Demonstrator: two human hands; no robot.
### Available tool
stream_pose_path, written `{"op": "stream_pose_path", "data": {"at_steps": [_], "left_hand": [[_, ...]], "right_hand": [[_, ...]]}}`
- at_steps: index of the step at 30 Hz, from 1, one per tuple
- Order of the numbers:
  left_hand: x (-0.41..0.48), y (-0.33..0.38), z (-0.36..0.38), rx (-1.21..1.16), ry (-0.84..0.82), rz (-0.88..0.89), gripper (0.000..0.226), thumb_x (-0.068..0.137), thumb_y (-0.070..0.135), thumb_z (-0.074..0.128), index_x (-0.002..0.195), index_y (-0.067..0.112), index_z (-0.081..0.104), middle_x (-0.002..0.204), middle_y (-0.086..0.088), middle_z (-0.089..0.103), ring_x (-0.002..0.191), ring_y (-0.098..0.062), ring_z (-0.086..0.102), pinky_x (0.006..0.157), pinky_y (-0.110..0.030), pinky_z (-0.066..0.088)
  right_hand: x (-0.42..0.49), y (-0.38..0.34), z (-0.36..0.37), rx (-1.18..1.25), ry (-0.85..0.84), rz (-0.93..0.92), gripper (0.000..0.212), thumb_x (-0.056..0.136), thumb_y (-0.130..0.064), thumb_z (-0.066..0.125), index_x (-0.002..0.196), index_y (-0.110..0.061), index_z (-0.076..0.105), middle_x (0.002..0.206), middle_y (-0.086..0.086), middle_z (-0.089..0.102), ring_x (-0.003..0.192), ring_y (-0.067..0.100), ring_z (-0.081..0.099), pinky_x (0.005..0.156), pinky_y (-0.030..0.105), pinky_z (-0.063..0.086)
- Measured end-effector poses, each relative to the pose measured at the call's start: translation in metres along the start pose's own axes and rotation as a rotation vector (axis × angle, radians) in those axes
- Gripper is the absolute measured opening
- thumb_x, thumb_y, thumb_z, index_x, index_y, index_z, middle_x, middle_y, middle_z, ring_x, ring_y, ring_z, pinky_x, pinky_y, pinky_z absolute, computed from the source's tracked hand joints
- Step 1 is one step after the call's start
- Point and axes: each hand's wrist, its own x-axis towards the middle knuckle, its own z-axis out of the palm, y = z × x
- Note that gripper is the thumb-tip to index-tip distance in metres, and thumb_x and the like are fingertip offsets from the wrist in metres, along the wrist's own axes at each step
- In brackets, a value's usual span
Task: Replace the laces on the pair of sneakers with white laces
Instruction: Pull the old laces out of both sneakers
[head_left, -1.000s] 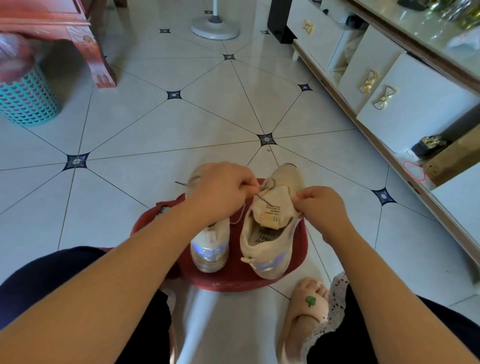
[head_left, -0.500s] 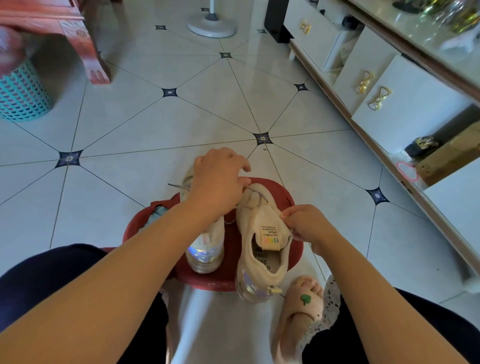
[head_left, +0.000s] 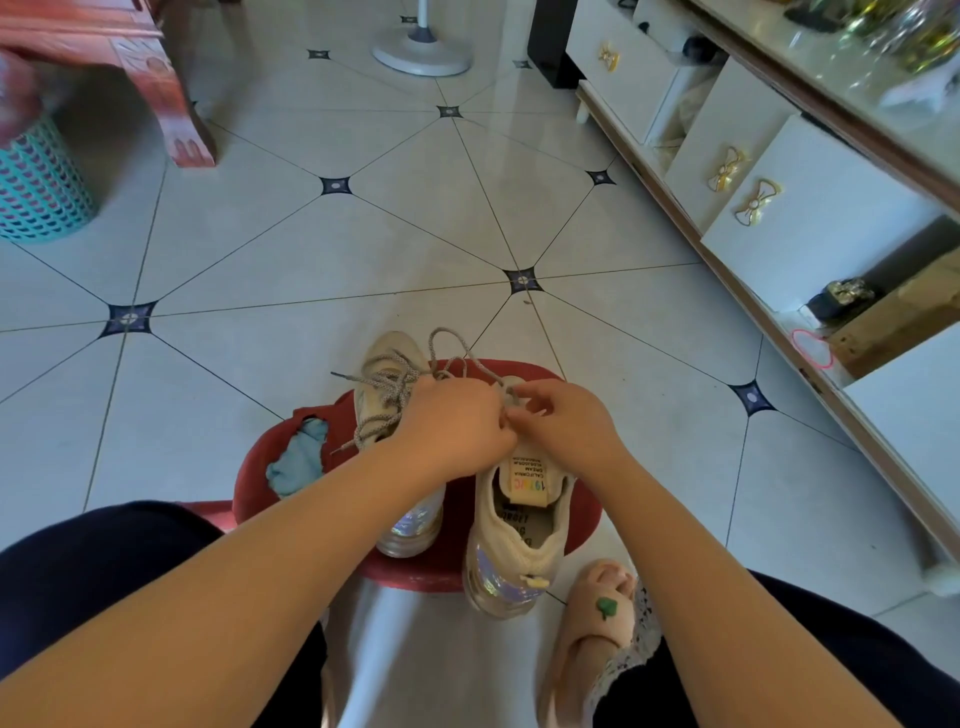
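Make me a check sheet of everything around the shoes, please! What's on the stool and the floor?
Surface: red stool standing on a tiled floor.
Job's things: two beige sneakers. The far sneaker has grey laces. The near sneaker overhangs the stool's front edge, tongue up. White laces: nothing seen.
Clutter: light blue cloth on the stool.
Hands: left hand and right hand meet over the near sneaker, both seeming to pinch a grey lace there.
Cables: nothing seen.
Surroundings: teal basket, red wooden furniture leg, fan base, white cabinet with gold bow handles, slippered foot.
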Motion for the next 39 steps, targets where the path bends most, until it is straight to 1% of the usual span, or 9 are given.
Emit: {"op": "stream_pose_path", "data": {"at_steps": [4,9,13,17,20,23,26,34,39], "left_hand": [[0.006,-0.001,0.0,-0.048,-0.024,-0.072,0.025,0.084,0.032,0.048,0.089,0.021,0.07,0.079,0.003,0.065,0.076,-0.018,0.059,0.068,-0.03,0.039],[0.006,-0.003,-0.003,-0.176,-0.039,-0.087,0.025,0.087,0.035,0.053,0.074,0.02,0.068,0.062,0.003,0.056,0.064,-0.018,0.055,0.059,-0.03,0.043],[0.001,-0.008,-0.004,-0.313,-0.011,-0.111,0.013,0.082,0.032,0.061,0.088,0.027,0.071,0.077,0.011,0.061,0.077,-0.012,0.058,0.07,-0.029,0.047],[-0.003,-0.013,-0.003,-0.34,0.026,-0.123,0.014,0.081,0.036,0.063,0.085,0.025,0.071,0.072,0.015,0.056,0.075,-0.009,0.055,0.07,-0.026,0.044],[-0.005,-0.012,-0.002,-0.336,0.025,-0.129,0.013,0.083,0.034,0.061,0.085,0.025,0.07,0.066,0.016,0.052,0.074,-0.009,0.055,0.068,-0.026,0.044],[-0.004,-0.01,-0.003,-0.32,0.033,-0.157,0.01,0.081,0.023,0.06,0.083,0.02,0.069,0.072,0.011,0.059,0.08,-0.014,0.06,0.072,-0.03,0.049],[-0.005,-0.008,-0.005,-0.314,0.02,-0.165,0.01,0.079,0.018,0.06,0.082,0.02,0.069,0.081,0.005,0.066,0.082,-0.016,0.061,0.075,-0.033,0.05],[-0.004,-0.008,-0.005,-0.311,-0.004,-0.154,0.017,0.08,0.019,0.057,0.092,0.023,0.069,0.092,0.004,0.066,0.09,-0.018,0.06,0.083,-0.037,0.049],[-0.004,-0.012,-0.002,-0.342,0.032,-0.154,0.011,0.083,0.036,0.061,0.086,0.028,0.067,0.069,0.017,0.05,0.08,-0.012,0.056,0.074,-0.03,0.046]], "right_hand": [[0.005,-0.002,0.003,0.076,0.005,0.005,0.019,0.083,-0.027,0.064,0.072,-0.013,0.067,0.066,-0.002,0.056,0.059,0.007,0.049,0.054,0.02,0.038],[0.002,-0.002,-0.007,0.1,0.118,0.119,0.022,0.086,-0.024,0.059,0.073,-0.008,0.067,0.078,0.01,0.067,0.068,0.016,0.058,0.066,0.035,0.05],[-0.002,0.001,-0.03,0.752,0.142,0.405,0.025,0.096,-0.021,0.048,0.079,-0.009,0.061,0.074,0.008,0.071,0.055,0.009,0.066,0.052,0.021,0.054],[0.0,0.017,-0.071,1.043,0.459,0.53,0.021,0.098,-0.02,0.043,0.084,-0.008,0.053,0.06,0.001,0.057,0.045,0.009,0.057,0.047,0.022,0.052],[-0.002,0.014,-0.071,0.853,0.312,0.471,0.015,0.096,-0.014,0.041,0.096,-0.009,0.055,0.058,-0.001,0.045,0.045,0.008,0.041,0.046,0.021,0.039],[-0.008,-0.001,-0.036,0.38,0.014,0.264,0.024,0.093,-0.028,0.047,0.079,-0.011,0.056,0.057,-0.002,0.044,0.047,0.012,0.04,0.049,0.024,0.036],[-0.009,-0.005,-0.017,-0.03,0.04,0.017,0.027,0.086,-0.043,0.055,0.078,-0.017,0.059,0.067,-0.008,0.053,0.063,0.011,0.05,0.057,0.023,0.039],[-0.002,-0.011,0.0,-0.36,0.039,-0.066,0.021,0.087,-0.038,0.057,0.072,-0.025,0.051,0.064,-0.01,0.045,0.059,0.006,0.044,0.049,0.021,0.029],[0.003,0.003,-0.036,-0.017,0.343,0.114,0.013,0.083,-0.027,0.062,0.08,-0.017,0.07,0.074,-0.003,0.061,0.069,0.014,0.052,0.055,0.023,0.034]]}}
